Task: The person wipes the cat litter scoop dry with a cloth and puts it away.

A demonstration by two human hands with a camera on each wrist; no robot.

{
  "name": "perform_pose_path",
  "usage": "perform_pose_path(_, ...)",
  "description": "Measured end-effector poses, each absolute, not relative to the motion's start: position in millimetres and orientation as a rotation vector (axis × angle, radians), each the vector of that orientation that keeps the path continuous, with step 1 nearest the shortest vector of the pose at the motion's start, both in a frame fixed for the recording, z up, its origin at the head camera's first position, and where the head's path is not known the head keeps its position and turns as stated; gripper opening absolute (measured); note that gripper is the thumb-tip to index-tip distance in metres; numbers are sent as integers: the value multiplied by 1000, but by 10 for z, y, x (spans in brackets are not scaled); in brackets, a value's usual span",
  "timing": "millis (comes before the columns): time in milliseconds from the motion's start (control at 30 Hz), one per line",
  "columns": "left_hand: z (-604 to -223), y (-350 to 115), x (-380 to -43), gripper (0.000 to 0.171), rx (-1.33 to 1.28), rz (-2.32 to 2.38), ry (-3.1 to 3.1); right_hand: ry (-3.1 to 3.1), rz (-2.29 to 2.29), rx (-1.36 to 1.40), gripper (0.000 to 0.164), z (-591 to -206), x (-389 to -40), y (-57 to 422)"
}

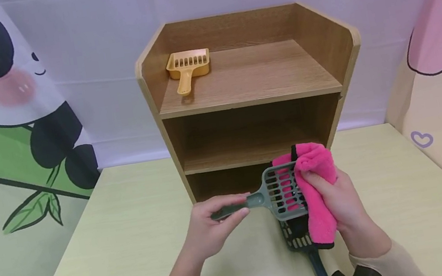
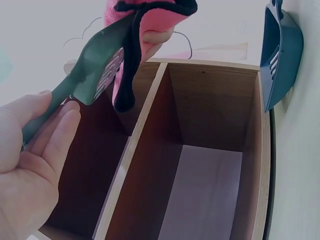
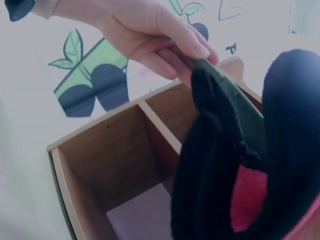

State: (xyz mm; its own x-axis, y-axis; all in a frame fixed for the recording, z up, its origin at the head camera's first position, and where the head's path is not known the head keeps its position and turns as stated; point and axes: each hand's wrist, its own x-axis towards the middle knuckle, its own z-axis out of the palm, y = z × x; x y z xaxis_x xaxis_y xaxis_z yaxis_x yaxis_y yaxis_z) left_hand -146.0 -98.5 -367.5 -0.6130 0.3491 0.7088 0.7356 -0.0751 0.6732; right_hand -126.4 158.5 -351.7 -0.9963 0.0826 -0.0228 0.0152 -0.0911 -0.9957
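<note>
My left hand (image 1: 213, 223) pinches the handle of a grey-green slotted litter scoop (image 1: 273, 193) between thumb and fingers, its head pointing right. In my right hand (image 1: 344, 200) is a bunched bright pink cloth (image 1: 321, 194) with black edging, wrapped over the far side of the scoop's head. The left wrist view shows the scoop (image 2: 95, 70) from the side, the cloth (image 2: 160, 25) folded round its end. In the right wrist view the cloth's black edging (image 3: 210, 165) covers much of the scoop. Below them a dark blue slotted scoop (image 1: 315, 258) lies on the table, partly hidden by the cloth.
A wooden shelf unit (image 1: 250, 103) with a top tray and lower compartments stands at the back of the pale table (image 1: 143, 247). A yellow-orange scoop (image 1: 188, 68) lies on its top at left. Printed curtains hang behind and beside the table.
</note>
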Motion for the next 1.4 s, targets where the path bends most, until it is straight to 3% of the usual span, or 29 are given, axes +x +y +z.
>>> perform_pose_path(167, -3659, -977, -1452, 20, -1130, -1731, -1857, -1781, 2484, -339, 44, -3415, -1201, 1562)
perform_pose_path(467, -3779, -765, -1411, 27, -1053, -1572, -1744, -1405, 2853, -65, 33, -3433, -1085, 1363)
perform_pose_path(900, -3896, -509, -1300, 25, -1129, -1034, -1693, -1408, 2834, -401, 65, -3573, -1178, 1170)
perform_pose_path(1400, -3825, -543, -1230, 23, -1139, -934, -1767, -1473, 2650, -471, 61, -3636, -1277, 1236)
